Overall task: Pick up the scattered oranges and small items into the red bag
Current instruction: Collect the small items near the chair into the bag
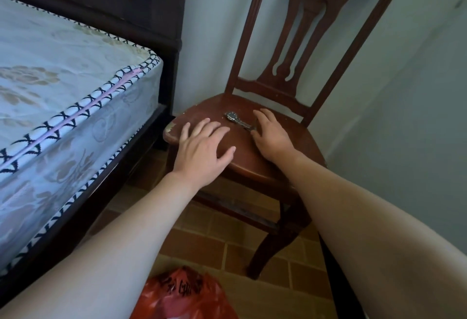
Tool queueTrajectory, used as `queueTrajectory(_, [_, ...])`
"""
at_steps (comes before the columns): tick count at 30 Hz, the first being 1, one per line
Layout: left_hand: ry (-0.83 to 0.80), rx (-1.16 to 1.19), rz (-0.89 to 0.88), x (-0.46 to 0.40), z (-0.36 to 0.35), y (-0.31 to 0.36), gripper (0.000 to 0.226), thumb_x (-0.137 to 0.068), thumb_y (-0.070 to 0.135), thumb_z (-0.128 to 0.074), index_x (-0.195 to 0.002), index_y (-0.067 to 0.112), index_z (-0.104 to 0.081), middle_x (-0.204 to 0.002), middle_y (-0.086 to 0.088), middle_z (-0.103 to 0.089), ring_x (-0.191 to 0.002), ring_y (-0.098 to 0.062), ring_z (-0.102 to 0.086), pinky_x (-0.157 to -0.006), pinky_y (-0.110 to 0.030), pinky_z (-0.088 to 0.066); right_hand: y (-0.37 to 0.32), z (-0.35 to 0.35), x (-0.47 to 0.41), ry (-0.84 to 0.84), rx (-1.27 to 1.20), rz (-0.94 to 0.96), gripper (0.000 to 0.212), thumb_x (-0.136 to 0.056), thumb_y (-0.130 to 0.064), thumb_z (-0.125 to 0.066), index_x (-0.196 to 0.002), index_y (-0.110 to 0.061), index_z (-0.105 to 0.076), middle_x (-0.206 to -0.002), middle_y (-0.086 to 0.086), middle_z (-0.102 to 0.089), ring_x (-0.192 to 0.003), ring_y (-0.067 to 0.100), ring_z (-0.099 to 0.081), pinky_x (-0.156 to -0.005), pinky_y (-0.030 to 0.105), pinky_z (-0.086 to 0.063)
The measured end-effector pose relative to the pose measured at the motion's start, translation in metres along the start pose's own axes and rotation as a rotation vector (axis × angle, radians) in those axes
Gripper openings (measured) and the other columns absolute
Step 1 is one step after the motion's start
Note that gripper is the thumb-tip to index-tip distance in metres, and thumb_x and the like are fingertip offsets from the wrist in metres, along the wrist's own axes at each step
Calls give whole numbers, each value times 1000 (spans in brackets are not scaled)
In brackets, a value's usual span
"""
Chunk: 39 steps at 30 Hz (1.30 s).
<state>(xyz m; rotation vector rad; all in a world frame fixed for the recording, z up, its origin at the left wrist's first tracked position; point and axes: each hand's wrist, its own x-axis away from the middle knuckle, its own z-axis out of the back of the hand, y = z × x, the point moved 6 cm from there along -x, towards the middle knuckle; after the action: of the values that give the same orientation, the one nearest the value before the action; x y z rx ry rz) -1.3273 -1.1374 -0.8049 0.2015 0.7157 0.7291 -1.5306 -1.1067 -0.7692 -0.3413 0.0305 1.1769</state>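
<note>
A metal wristwatch (233,117) lies on the seat of a brown wooden chair (298,141), its band stretching toward the right. My right hand (271,134) rests on the seat with fingers apart, its fingertips touching the band's end. My left hand (202,150) hovers flat and spread over the seat's left front, holding nothing. The red bag (182,296), a crumpled plastic one with black print, sits on the floor at the bottom edge between my forearms. No oranges are in view.
A bed with a pale patterned mattress (63,96) in a dark frame stands close on the left. The chair backs against a light wall (417,116) in the corner. Brown brick-pattern tiles (227,250) cover the floor.
</note>
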Motion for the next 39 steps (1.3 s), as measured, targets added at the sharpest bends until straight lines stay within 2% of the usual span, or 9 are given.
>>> queueTrajectory(4, [-8,18,-28,2,2,-2,60,-99,61,-46,-147,27,-54,-155,4,-51,-152,-18,-33,-127,-55,-17,-2,-3,-14,-58,19,-46,53,-101,-11,-58,-153,-20,-46,-154,5,-45,-140,26,-47,-115,34,-39])
queueTrajectory(7, [-21,47,-48,4,4,-2,62,-98,61,-46,-148,26,-52,-155,4,-50,-152,-18,-34,-128,-53,-17,-3,2,-7,62,-2,-34,27,-96,-9,-66,-122,-18,-68,-118,4,-61,-107,25,-61,-86,29,-47])
queueTrajectory(10, [-27,118,-42,7,10,-4,64,-97,59,-48,-150,23,-49,-155,3,-50,-150,-18,-35,-128,-49,-20,-6,4,7,180,-49,-24,10,-92,-7,-69,-99,-15,-71,-102,3,-62,-93,23,-61,-75,27,-42])
queueTrajectory(15, [-34,335,-20,34,22,1,62,-98,46,-59,-152,20,-44,-156,4,-45,-152,-14,-30,-128,-43,-23,-19,7,46,277,-183,-66,5,-92,-15,-74,-92,-20,-71,-97,-2,-67,-91,16,-64,-75,24,-50])
queueTrajectory(21, [-90,343,-35,81,23,1,70,-98,39,-64,-159,24,-31,-164,7,-32,-156,-8,-20,-127,-39,-28,-45,19,125,320,-372,-102,8,-93,-16,-77,-93,-24,-74,-99,-12,-71,-92,2,-65,-70,2,-42])
queueTrajectory(26, [4,203,-144,94,39,8,85,-92,38,-74,-161,18,-29,-165,0,-29,-154,-18,-27,-125,-42,-31,-75,25,193,349,-506,4,13,-90,-11,-79,-94,-22,-74,-97,-13,-73,-93,2,-70,-82,18,-58])
queueTrajectory(29, [-4,132,-239,101,42,15,75,-92,35,-75,-157,20,-40,-160,-1,-41,-151,-22,-34,-121,-49,-35,-89,19,223,331,-611,22,15,-88,-7,-81,-95,-20,-75,-97,-16,-74,-94,3,-72,-82,23,-60])
queueTrajectory(33, [23,173,-321,128,32,15,38,-90,12,-69,-128,15,-69,-134,0,-65,-133,-23,-54,-110,-47,-44,-91,4,244,322,-725,-23,15,-86,-5,-82,-91,-17,-75,-92,-14,-76,-93,5,-74,-83,24,-60])
queueTrajectory(39, [-109,140,-219,169,14,2,18,-90,19,-64,-108,19,-68,-102,7,-66,-89,-19,-65,-71,-27,-45,-75,-31,260,179,-651,13,19,-83,-4,-81,-85,-20,-72,-91,-14,-74,-91,7,-72,-82,33,-61])
